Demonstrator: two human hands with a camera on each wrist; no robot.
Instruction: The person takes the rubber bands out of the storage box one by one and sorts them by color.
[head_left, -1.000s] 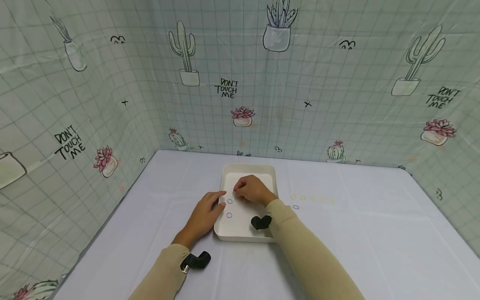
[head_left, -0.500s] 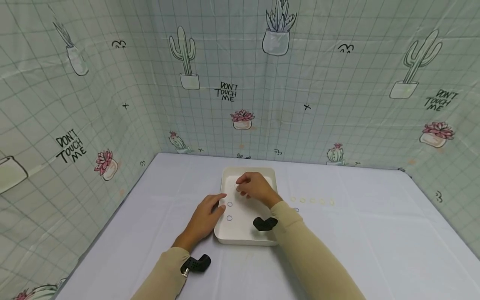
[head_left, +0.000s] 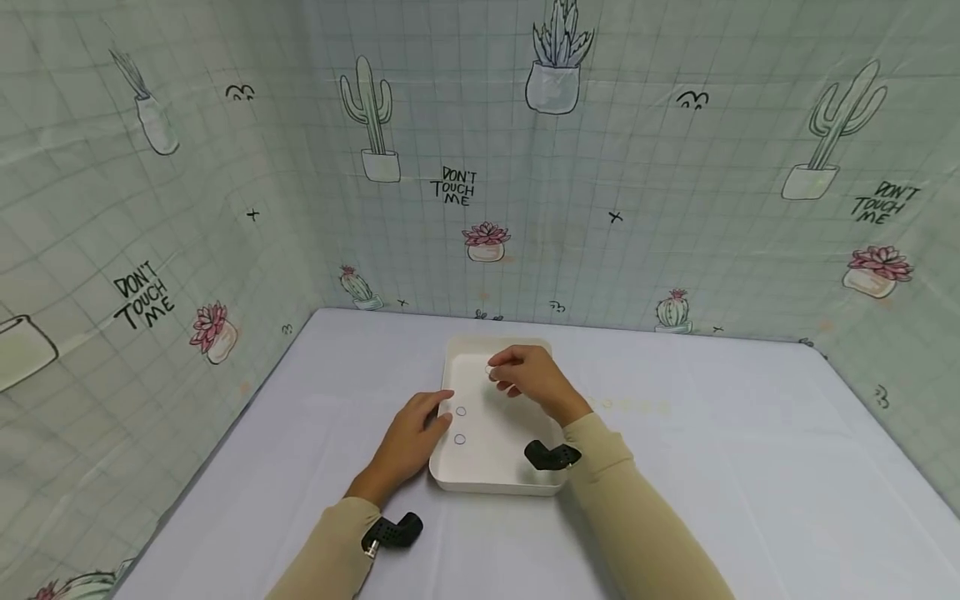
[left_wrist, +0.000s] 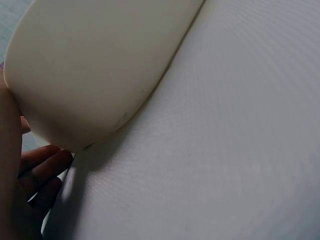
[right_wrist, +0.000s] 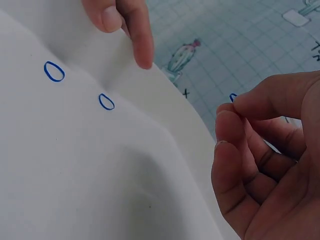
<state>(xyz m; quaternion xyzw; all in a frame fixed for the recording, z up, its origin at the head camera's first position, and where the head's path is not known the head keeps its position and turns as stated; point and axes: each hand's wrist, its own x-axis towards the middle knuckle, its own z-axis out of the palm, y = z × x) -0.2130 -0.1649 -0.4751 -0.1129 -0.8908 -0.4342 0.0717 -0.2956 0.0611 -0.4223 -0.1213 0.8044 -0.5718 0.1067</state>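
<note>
1. A small staged booth set up for filming handwork, not a lived-in room.
2. A cactus-print cloth backdrop (head_left: 555, 167) reading "DON'T TOUCH ME" walls in three sides.
3. A plain pale sheet covers the counter (head_left: 750, 467).
4. Black cameras (head_left: 392, 530) are strapped to the person's wrists.

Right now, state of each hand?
Left hand: open, fingers resting on the white tray rim.
Right hand: pinching a small blue ring above the tray.

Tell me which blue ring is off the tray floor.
The blue ring pinched in the right hand, held above the white tray. The other two rings lie flat near the left hand.
</note>
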